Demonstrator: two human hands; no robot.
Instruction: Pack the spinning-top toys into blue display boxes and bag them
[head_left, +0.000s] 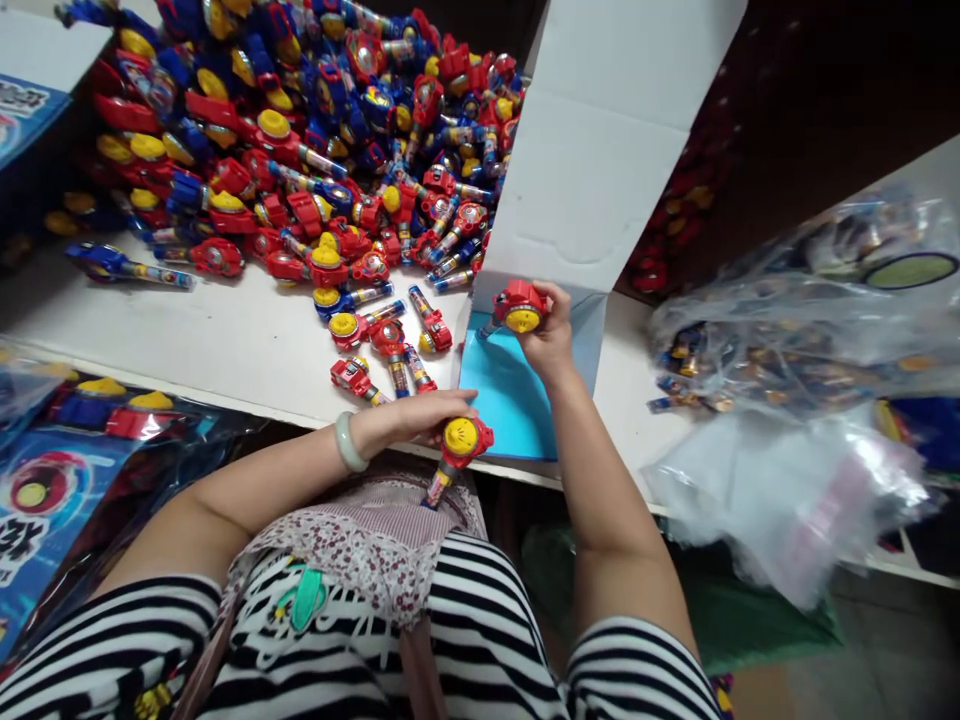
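My right hand is closed on a red toy with a yellow round top and a clear tube. It holds this toy over the inside of an open cardboard box, whose inner face is light blue and whose white flap stands up at the back. Left of the box, my left hand grips a second red toy with a yellow top, its tube pointing down toward my apron. The left fingers are partly hidden behind that toy.
A large heap of red and blue toys covers the back left of the white table. Several loose toys lie beside the box. Clear plastic bags are on the right. A blue printed package is at lower left.
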